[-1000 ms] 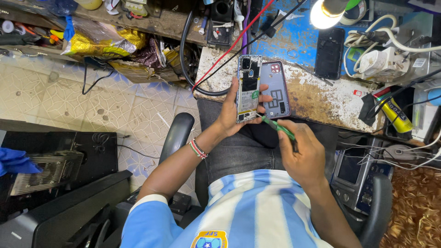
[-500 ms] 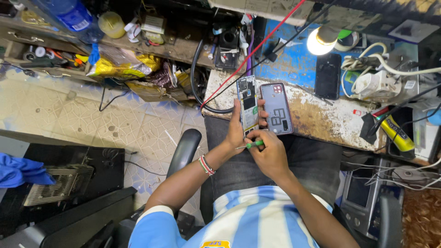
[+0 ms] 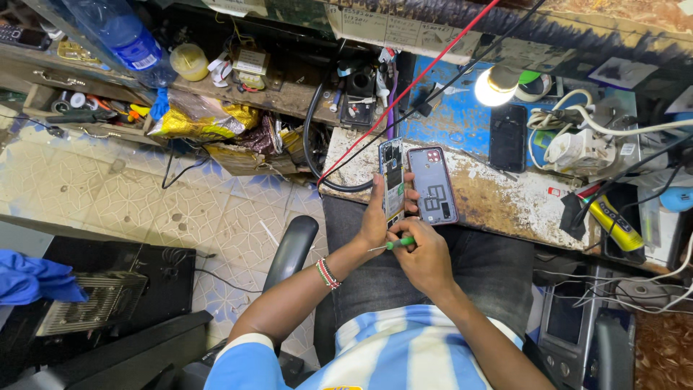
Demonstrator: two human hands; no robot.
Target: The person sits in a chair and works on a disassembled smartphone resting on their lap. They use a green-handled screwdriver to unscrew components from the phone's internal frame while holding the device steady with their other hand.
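The left hand (image 3: 375, 220) grasps an opened phone (image 3: 392, 180) by its lower part, thumb on the near long edge and fingertips curling round the far edge, so the phone rises out of the top of the hand. The phone stands with its long axis running away from the person, its top end pointing toward the back of the table (image 3: 505, 195), and its exposed inside with board and green parts faces up toward the camera. Its lower end is over the person's lap, just off the front edge of the table, while its upper end reaches over the stained table top.

Just to the right of the phone, touching or nearly touching it, lies the detached back cover (image 3: 432, 185), grey-purple with a camera cutout at its far end; its long axis runs almost parallel to the phone, tilted slightly so its top leans left. The fingertips of the left hand rest against its near left edge.

The right hand (image 3: 426, 256) sits just below and beside the left one, clenched around a small screwdriver (image 3: 390, 245) with a green handle. The tool lies roughly crosswise to the phone, its thin metal tip pointing left toward the base of the left thumb, below the phone's lower end. A lit lamp (image 3: 494, 85) shines above the table
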